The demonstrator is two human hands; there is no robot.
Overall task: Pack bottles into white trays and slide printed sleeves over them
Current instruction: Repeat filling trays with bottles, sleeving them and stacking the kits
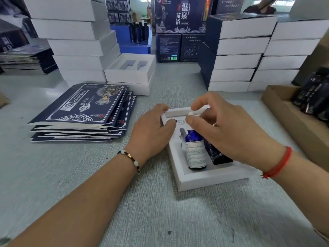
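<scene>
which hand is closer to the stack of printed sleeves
Left. The left hand rests on the near tray's left edge, just right of the stack of printed sleeves. The right hand is farther right, over the blue bottle.

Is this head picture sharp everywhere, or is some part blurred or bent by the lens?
Head view: the blue bottle in the white tray is fairly sharp; the table near the bottom edge is smeared; the white box stacks lean outward, a wide-angle distortion; light is soft, shadows faint.
</scene>
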